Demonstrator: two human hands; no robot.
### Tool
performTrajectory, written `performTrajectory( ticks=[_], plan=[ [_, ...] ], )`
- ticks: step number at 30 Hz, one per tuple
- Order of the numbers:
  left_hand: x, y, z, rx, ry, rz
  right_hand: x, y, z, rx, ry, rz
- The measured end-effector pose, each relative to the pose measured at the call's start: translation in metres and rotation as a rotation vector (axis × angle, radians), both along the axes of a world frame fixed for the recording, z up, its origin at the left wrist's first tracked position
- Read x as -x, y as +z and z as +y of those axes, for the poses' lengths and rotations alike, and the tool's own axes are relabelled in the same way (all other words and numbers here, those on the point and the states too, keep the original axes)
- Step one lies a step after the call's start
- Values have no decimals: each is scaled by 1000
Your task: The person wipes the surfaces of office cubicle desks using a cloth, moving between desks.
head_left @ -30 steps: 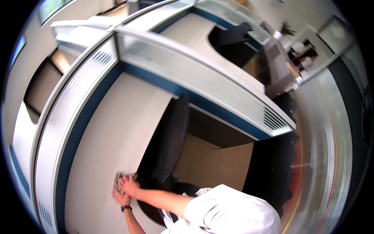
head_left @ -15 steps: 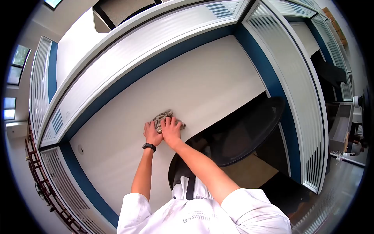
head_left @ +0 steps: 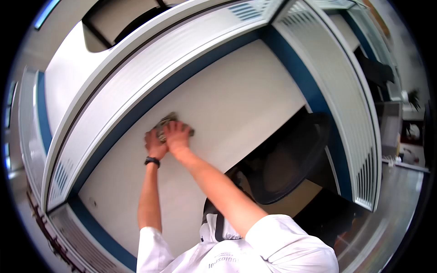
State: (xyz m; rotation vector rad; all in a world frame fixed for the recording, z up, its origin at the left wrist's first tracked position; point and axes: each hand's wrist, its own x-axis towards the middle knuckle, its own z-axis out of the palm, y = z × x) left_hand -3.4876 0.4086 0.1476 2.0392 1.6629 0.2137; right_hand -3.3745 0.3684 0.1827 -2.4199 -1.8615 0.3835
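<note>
A crumpled grey-brown cloth (head_left: 170,117) lies on the white desktop (head_left: 246,86), near the blue strip along its far side. My right hand (head_left: 177,136) presses on the cloth, fingers bent over it; folds stick out beyond the fingertips and at the right. My left hand (head_left: 155,144), with a black watch on the wrist, is at the cloth's left edge and touches my right hand. Its fingers curl against the cloth. The part of the cloth under both palms is hidden, and motion blurs the hands slightly.
White partition panels with a blue lower strip (head_left: 200,59) enclose the desk at the back and sides. A black chair (head_left: 291,159) stands at the desk's near edge on the right. A round grommet (head_left: 93,201) sits in the desktop at the left. Another desk lies beyond the partition.
Both hands have slid the cloth away from me and to the left across the desktop, closer to the back partition. My head view has shifted a little too.
</note>
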Motion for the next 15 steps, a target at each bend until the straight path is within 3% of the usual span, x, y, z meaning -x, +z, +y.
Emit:
performTrajectory(
  ticks=[1,2,7,9,11,15],
  plan=[
    [5,-22,20,-43,-44,-15,4,-5,18,13,-36,-16],
    [-4,3,33,3,-20,-13,2,5,34,67,-49,55],
    [2,-28,71,-159,-163,-258,-6,-2,78,64,-66,108],
    [-5,-10,62,-93,15,-97,-2,5,67,73,-19,116],
    [-9,-5,60,-195,-38,-206,-8,3,63,-7,-5,108],
    [-21,11,40,-68,13,10,-25,26,41,90,51,150]
  ],
)
